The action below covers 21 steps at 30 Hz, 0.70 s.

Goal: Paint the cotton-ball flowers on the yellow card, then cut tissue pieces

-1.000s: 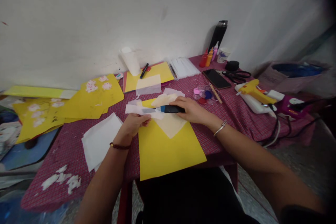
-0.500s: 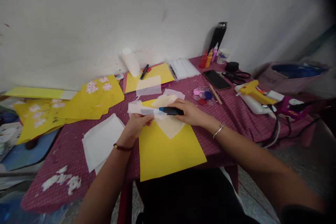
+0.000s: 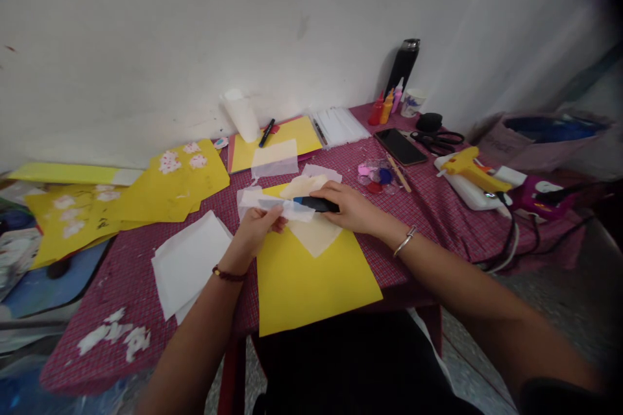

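My right hand [image 3: 346, 206] is closed around the black and blue handle of a knife [image 3: 318, 205]. Its greyish blade points left and shows faintly through a thin white tissue paper [image 3: 296, 211] that lies over it. My left hand [image 3: 260, 227] pinches this tissue paper between thumb and fingers, close to the blade. Both hands are above a yellow sheet [image 3: 316, 292] near the table's front edge. On that sheet lies a cream paper piece [image 3: 315, 238], one corner pointing toward me. Another cream piece [image 3: 311, 185] shows just behind the knife.
White sheets [image 3: 189, 266] lie left of my hands, with torn white scraps [image 3: 114, 331] nearer me. Yellow sheets with pink blossoms [image 3: 180, 175] spread farther left. To the right are a phone [image 3: 400, 146], scissors [image 3: 438, 141], a yellow glue gun [image 3: 470, 170] and cables [image 3: 511, 246].
The tissue paper now covers more of the blade and reaches right over the front of the blue part of the handle. Both hands stay almost in place.
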Each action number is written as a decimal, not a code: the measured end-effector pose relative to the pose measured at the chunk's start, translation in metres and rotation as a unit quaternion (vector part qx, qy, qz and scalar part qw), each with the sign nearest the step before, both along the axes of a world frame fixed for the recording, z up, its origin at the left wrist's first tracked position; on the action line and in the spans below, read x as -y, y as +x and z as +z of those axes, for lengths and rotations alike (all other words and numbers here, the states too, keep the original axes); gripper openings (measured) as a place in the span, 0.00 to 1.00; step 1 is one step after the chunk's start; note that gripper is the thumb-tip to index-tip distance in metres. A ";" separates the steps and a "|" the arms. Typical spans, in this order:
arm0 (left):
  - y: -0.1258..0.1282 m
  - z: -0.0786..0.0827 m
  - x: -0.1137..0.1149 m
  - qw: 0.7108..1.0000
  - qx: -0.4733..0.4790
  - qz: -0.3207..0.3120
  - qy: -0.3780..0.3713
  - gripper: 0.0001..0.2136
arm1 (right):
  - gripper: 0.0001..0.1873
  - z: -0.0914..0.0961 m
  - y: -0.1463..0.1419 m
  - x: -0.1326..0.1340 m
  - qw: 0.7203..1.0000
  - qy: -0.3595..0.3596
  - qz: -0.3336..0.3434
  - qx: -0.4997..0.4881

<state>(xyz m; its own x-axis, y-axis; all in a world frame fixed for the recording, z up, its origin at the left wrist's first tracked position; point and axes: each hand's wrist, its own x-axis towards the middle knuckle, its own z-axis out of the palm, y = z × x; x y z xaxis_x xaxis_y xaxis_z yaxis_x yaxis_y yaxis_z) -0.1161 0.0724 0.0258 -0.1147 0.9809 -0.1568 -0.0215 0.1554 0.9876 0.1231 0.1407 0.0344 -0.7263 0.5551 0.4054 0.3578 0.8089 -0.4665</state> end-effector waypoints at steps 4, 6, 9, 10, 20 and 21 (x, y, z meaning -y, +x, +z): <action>-0.002 0.001 0.000 1.000 -0.025 -0.008 -0.003 0.18 | 0.25 0.001 0.004 -0.004 1.000 -0.002 0.006 0.005; -0.007 0.002 0.000 0.999 -0.031 -0.009 -0.011 0.17 | 0.25 0.002 0.008 -0.007 1.000 -0.007 0.007 0.000; -0.014 0.003 0.000 0.999 -0.031 0.005 -0.016 0.16 | 0.26 0.003 0.013 -0.011 1.000 -0.016 0.007 -0.009; -0.015 0.003 0.000 1.000 -0.028 0.010 -0.010 0.16 | 0.26 0.004 0.013 -0.012 1.000 -0.019 0.008 -0.010; -0.012 0.005 0.000 0.999 -0.043 0.016 0.008 0.15 | 0.28 0.008 0.014 -0.010 0.999 -0.040 0.010 -0.020; -0.012 0.006 0.000 0.999 -0.050 0.015 0.008 0.15 | 0.28 0.008 0.015 -0.010 0.999 -0.041 0.014 -0.020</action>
